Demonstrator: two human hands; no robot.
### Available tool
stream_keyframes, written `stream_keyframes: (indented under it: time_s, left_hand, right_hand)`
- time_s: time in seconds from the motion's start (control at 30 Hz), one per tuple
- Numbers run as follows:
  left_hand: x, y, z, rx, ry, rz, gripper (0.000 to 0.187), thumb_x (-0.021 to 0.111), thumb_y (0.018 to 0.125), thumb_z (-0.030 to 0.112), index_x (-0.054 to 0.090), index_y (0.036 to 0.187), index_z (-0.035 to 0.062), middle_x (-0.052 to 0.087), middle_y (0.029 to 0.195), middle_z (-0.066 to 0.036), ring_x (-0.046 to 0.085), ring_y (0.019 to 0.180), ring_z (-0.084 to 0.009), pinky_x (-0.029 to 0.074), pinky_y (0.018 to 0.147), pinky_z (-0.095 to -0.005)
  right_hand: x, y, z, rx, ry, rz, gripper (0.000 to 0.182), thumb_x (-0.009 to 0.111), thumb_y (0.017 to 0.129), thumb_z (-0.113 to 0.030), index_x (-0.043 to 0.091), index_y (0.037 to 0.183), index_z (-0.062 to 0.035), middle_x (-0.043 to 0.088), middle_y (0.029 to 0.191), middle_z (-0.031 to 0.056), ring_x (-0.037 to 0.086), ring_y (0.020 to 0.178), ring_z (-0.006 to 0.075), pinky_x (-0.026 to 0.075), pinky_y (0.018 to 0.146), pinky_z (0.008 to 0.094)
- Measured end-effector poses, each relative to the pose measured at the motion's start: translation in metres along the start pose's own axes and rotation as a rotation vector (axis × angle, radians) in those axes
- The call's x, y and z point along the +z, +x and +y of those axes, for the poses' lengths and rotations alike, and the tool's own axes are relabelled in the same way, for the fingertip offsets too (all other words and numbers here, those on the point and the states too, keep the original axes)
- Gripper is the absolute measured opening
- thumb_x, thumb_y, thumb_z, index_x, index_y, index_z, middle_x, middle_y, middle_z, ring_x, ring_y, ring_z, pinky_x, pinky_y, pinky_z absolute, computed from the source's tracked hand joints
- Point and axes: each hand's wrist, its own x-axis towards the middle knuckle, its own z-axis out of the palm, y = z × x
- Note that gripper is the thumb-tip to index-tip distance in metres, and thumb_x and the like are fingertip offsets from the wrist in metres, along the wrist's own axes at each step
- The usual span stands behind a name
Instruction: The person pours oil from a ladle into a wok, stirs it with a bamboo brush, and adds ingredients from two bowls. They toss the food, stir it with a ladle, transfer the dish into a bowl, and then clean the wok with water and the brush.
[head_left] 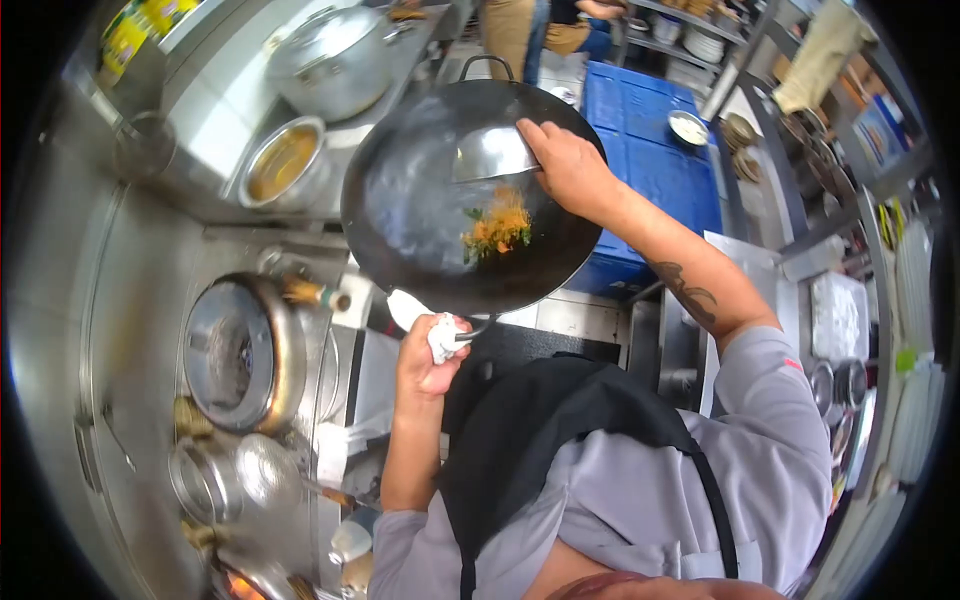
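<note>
A large black wok (400, 220) hangs in front of me, tilted so its inside faces up at me. My left hand (428, 358) is closed round the wok's near loop handle through a folded white cloth (445, 338). My right hand (570, 168) grips the rim of a shiny metal bowl (497, 155), tipped over inside the wok. Just below the bowl is a small heap of orange and green chopped food (497, 228), its upper part blurred. The thumb side of my right hand is partly hidden.
A lidded metal pot (330, 65) and a pot of brownish liquid (283, 165) stand at back left. Left lies a round burner (232, 355); flame (243, 585) shows at bottom left. Blue chests (640, 100) carry a bowl of white food (688, 128). Another person (512, 35) stands beyond.
</note>
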Motion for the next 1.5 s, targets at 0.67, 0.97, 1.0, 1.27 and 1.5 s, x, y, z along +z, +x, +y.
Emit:
stream_keyframes:
  time_s: [0.67,0.97,1.0,1.27,1.5]
  left_hand:
    - [0.041,0.109,-0.023,-0.51,0.289,-0.227,0.021,0.05,0.09,0.018,0.058,0.088,-0.0011,0.063,0.08,-0.016,0.06,0.066,-0.0229,0.046,0.046,-0.0311]
    - [0.055,0.111,-0.019,-0.53,0.392,-0.02,0.017,0.049,0.087,0.017,0.055,0.078,0.0037,0.061,0.072,-0.013,0.057,0.058,-0.0223,0.043,0.041,-0.0292]
    - [0.053,0.113,-0.018,-0.543,0.372,-0.014,0.017,0.048,0.088,0.016,0.055,0.078,0.0043,0.061,0.072,-0.013,0.057,0.058,-0.0218,0.043,0.041,-0.0298]
    - [0.042,0.111,-0.016,-0.53,0.337,-0.02,0.016,0.049,0.089,0.018,0.056,0.081,0.0048,0.061,0.074,-0.012,0.058,0.059,-0.0209,0.044,0.042,-0.0301]
    - [0.033,0.109,-0.02,-0.497,0.414,0.115,0.018,0.049,0.088,0.02,0.057,0.082,0.0043,0.06,0.071,-0.01,0.056,0.054,-0.0195,0.044,0.041,-0.0292]
  right_hand:
    - [-0.059,-0.263,0.111,1.113,0.022,0.614,0.025,0.052,0.08,-0.012,0.057,0.099,0.0035,0.064,0.08,0.0262,0.064,0.082,0.0436,0.051,0.072,0.0468]
    - [-0.04,-0.511,0.092,1.721,1.343,1.224,0.041,0.059,0.09,-0.038,0.047,0.108,-0.0028,0.062,0.085,0.0108,0.054,0.061,0.0169,0.044,0.051,0.0314]
    - [-0.049,-0.517,0.086,1.528,1.389,1.268,0.057,0.062,0.088,-0.046,0.041,0.119,-0.0024,0.063,0.095,0.0124,0.057,0.069,0.019,0.048,0.058,0.0323]
    - [-0.059,-0.583,0.086,1.564,1.322,1.946,0.059,0.05,0.094,-0.044,0.035,0.121,0.0063,0.062,0.093,0.0188,0.059,0.07,0.0233,0.051,0.059,0.0346]
    - [-0.06,-0.619,0.1,1.507,1.112,1.957,0.026,0.047,0.095,-0.018,0.051,0.106,0.0048,0.063,0.088,0.0152,0.058,0.067,0.0202,0.051,0.058,0.033]
